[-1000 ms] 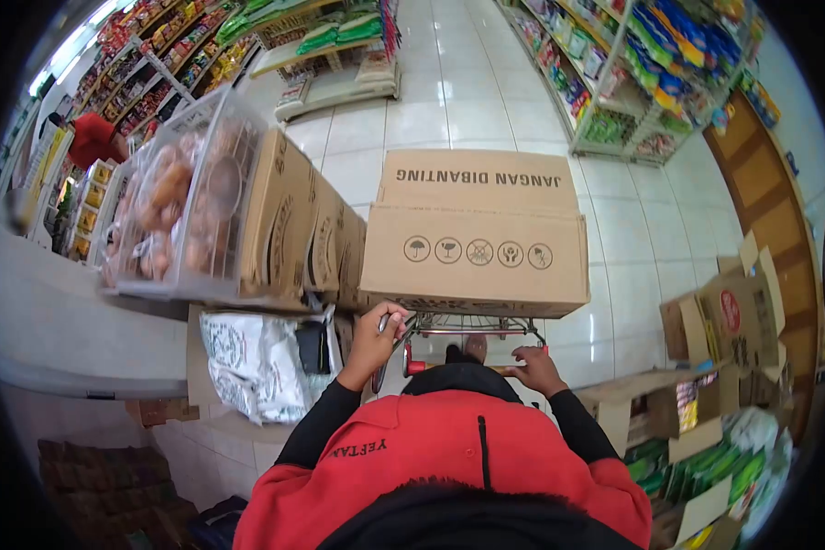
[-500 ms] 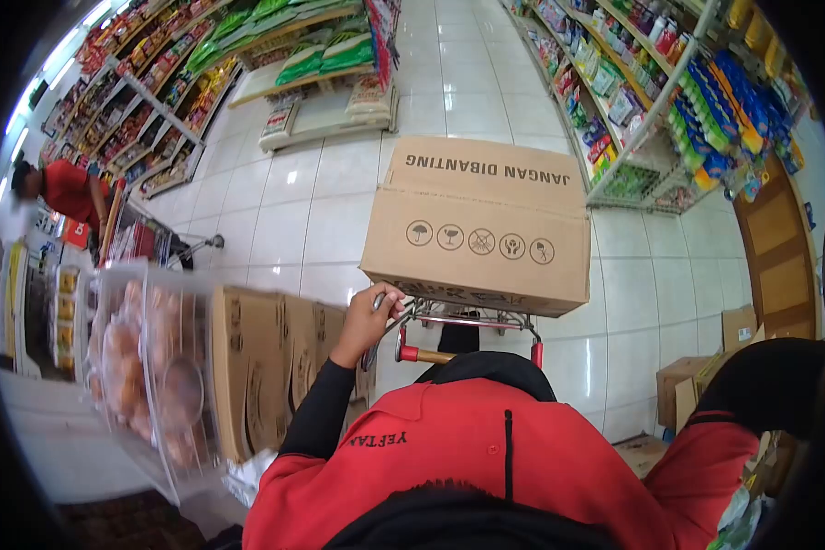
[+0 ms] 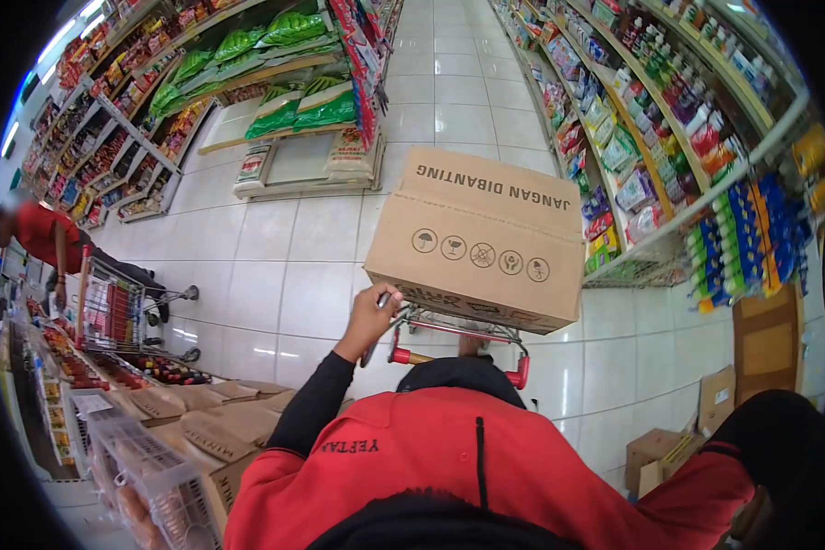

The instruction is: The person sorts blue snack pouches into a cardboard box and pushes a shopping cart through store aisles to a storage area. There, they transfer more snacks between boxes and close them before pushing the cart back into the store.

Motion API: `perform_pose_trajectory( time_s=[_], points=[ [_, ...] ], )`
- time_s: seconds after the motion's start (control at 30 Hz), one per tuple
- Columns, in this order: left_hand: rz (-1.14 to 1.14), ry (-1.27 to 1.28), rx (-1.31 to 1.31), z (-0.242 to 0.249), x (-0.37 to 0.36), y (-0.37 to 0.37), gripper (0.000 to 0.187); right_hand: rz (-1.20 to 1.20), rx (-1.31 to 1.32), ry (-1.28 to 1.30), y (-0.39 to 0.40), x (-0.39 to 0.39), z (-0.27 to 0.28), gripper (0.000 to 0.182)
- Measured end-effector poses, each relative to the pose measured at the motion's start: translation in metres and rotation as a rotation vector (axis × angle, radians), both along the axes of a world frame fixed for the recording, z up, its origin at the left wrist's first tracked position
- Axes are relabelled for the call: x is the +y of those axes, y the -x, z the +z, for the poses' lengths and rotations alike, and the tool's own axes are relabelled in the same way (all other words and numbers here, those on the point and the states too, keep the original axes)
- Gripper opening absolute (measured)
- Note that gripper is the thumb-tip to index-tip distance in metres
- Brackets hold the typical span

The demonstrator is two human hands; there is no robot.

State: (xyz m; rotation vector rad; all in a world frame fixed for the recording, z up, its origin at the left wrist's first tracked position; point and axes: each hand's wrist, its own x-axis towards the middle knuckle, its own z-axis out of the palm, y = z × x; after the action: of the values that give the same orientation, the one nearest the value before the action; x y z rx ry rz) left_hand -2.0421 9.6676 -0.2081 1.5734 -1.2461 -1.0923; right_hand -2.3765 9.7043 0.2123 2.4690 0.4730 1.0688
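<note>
A large brown carton (image 3: 477, 243) printed with handling symbols rides on a shopping cart (image 3: 458, 321) in front of me. The cart's red-ended handle (image 3: 417, 357) runs close before my body. My left hand (image 3: 370, 321) is closed beside the carton's near left corner, around a thin dark object (image 3: 368, 355) seen edge-on, whose kind I cannot tell. My right arm (image 3: 706, 467) stretches out to the right in its red sleeve and black undersleeve, and its hand is out of sight.
Stocked shelves (image 3: 632, 137) line the right side. Rice sacks (image 3: 353, 151) stand on a low rack ahead left. A person (image 3: 41, 238) in red is with another cart (image 3: 115, 307). Left of me are flat cartons (image 3: 220, 431) and a clear crate (image 3: 147, 467); cardboard boxes (image 3: 655, 454) lie right.
My view has advanced along the floor with the carton and cart. The crate and cartons at left have slipped back and lower, and the right shelves are nearer. My left hand keeps its grip.
</note>
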Motion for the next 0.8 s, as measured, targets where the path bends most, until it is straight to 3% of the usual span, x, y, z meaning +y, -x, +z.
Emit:
perform_pose_trajectory(
  time_s=[0.13,0.37,0.5,0.63,0.8],
  points=[
    [0.023,0.055,-0.096,0.014,-0.085,0.007,0.013,0.013,0.094,0.022,0.007,-0.086,-0.001,0.095],
    [0.086,-0.006,-0.038,0.002,-0.223,0.007,0.015,0.014,0.164,0.041,0.028,-0.235,0.007,0.093],
    [0.131,0.091,-0.102,-0.005,-0.295,0.011,0.016,0.011,0.173,0.027,0.028,-0.304,0.011,0.092],
    [0.145,0.005,-0.069,-0.004,-0.367,0.009,0.016,0.014,0.205,0.035,0.025,-0.366,0.015,0.091],
    [-0.035,0.001,-0.078,0.008,-0.457,0.002,0.019,-0.062,0.238,0.021,0.027,-0.442,0.015,0.09]
  ],
)
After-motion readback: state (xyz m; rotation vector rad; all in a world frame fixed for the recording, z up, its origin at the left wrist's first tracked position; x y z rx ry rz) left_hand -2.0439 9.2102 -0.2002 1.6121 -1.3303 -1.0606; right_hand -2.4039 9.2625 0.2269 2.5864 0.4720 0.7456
